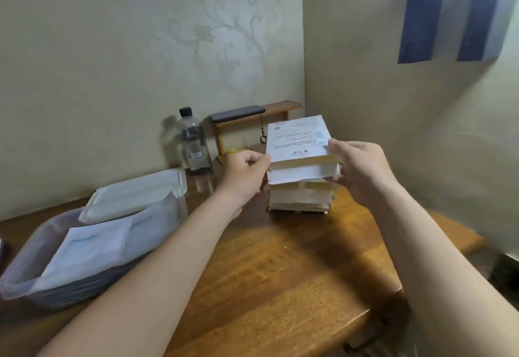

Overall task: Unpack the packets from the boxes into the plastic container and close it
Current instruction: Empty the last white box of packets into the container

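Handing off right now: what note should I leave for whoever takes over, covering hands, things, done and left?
Hands: left hand and right hand each grip a side of the top box on the stack of boxes, at the far right of the table.
The plastic container sits at left, open, with packets already inside; its lid rests against its far end.
Done: some packets are in.
Left: empty the held box and whatever the stack holds, then close the container.
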Tool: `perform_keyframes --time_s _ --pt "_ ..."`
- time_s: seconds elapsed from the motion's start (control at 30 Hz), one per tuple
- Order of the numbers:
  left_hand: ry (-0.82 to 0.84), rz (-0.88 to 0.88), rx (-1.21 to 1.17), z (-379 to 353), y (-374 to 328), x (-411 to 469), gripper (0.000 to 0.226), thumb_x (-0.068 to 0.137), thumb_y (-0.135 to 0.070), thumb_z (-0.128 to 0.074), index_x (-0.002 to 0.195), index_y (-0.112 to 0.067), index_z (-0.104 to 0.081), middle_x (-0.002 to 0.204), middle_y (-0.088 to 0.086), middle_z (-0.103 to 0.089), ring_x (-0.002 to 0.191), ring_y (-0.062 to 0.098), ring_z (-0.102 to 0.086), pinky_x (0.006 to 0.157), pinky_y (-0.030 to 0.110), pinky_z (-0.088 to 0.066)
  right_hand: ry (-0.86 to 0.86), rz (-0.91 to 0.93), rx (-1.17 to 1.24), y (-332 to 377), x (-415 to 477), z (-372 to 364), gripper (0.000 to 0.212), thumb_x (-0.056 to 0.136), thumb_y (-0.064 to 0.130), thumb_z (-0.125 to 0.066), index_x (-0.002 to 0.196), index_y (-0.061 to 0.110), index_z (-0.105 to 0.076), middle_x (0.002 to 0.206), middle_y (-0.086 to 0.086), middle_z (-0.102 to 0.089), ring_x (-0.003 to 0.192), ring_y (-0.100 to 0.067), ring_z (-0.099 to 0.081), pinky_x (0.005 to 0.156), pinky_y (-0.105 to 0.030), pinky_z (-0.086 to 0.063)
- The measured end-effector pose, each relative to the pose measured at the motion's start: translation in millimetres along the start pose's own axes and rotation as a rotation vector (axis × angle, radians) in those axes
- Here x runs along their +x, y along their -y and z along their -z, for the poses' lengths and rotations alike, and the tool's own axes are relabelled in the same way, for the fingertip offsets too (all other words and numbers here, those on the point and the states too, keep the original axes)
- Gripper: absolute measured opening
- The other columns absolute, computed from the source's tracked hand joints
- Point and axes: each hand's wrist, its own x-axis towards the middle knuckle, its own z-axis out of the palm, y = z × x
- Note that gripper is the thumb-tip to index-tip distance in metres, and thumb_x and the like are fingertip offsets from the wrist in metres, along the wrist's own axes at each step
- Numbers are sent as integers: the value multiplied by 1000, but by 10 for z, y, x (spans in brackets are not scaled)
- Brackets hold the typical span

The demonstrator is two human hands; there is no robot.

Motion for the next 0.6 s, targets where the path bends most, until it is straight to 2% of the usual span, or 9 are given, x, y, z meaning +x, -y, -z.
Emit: perform_keyframes --time_s 0.07,0.17,0.23,0.33,0.47,0.53,0.6 --pt "-13 -4 18 -81 41 49 22 103 -25 -55 93 -14 -70 87 -8 -65 70 7 -53 64 24 -46 -48 68 -89 -117 69 13 26 93 29 -66 86 5 -74 83 -4 -72 72 -20 -64 59 -29 -50" --pt "-5 4 32 -145 134 141 22 103 -26 -51 88 -19 -65 83 2 -60 72 15 -49 67 28 -40 -113 140 -228 -282 130 2 39 93 38 -62 82 3 -74 71 -2 -64 66 -14 -52 62 -31 -42" --pt "9 7 43 -170 190 177 21 101 -26 -50 85 -20 -63 84 2 -55 79 16 -48 71 30 -39 -136 160 -284 -381 151 -14 43 94 40 -59 79 2 -72 63 1 -56 62 -13 -46 61 -31 -38" --pt "9 21 62 -206 256 219 28 101 -23 -50 84 -16 -71 85 -4 -61 81 12 -53 74 29 -44 -146 145 -299 -479 170 -18 42 97 38 -56 79 4 -73 62 1 -57 62 -14 -46 61 -32 -37" --pt "7 10 73 -244 302 225 29 101 -17 -51 84 -21 -73 86 -15 -68 82 -2 -58 69 15 -46 -162 143 -330 -536 219 4 44 96 38 -56 81 0 -71 63 -1 -52 60 -14 -40 59 -31 -34" --pt "16 9 78 -257 330 229 28 102 -19 -50 87 -18 -74 91 -11 -71 86 0 -60 68 13 -48 -162 130 -335 -554 231 18 43 96 38 -57 80 1 -72 64 0 -53 59 -14 -41 59 -31 -33" --pt "21 21 92 -275 353 246 28 102 -21 -51 89 -14 -74 97 -3 -73 94 7 -63 77 22 -50 -157 126 -346 -570 231 24 42 96 38 -57 82 2 -73 65 2 -54 61 -13 -42 58 -30 -33"
